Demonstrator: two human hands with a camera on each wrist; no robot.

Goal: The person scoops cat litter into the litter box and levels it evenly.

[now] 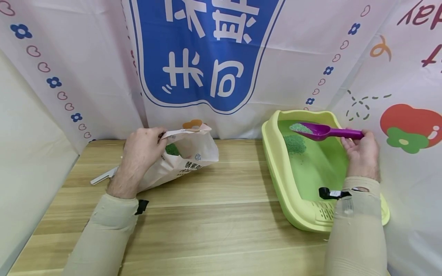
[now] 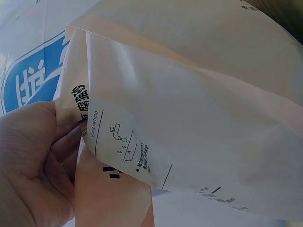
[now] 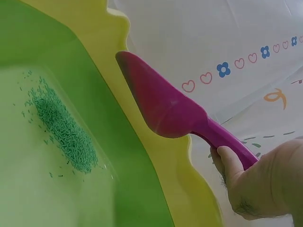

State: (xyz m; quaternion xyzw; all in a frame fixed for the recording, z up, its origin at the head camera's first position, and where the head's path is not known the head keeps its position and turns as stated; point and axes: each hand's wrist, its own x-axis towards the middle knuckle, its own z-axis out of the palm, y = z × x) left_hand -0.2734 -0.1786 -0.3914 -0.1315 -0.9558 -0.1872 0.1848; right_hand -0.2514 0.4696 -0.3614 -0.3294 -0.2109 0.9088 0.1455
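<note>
My left hand pinches the top edge of a white printed bag, which leans over on the table with its mouth open. Green pellets show inside it. In the left wrist view the bag fills most of the picture, a fold of it between thumb and fingers. My right hand grips the handle of a purple scoop, held above a yellow-green litter box. Pale green pellets lie in the scoop. Beneath it, a small heap of pellets rests on the box floor.
A grey-white flat tool, partly hidden by the left forearm, lies on the wooden table. Behind the table hangs a printed cloth. The litter box stands at the right, close to the cloth, with a perforated step at its near end.
</note>
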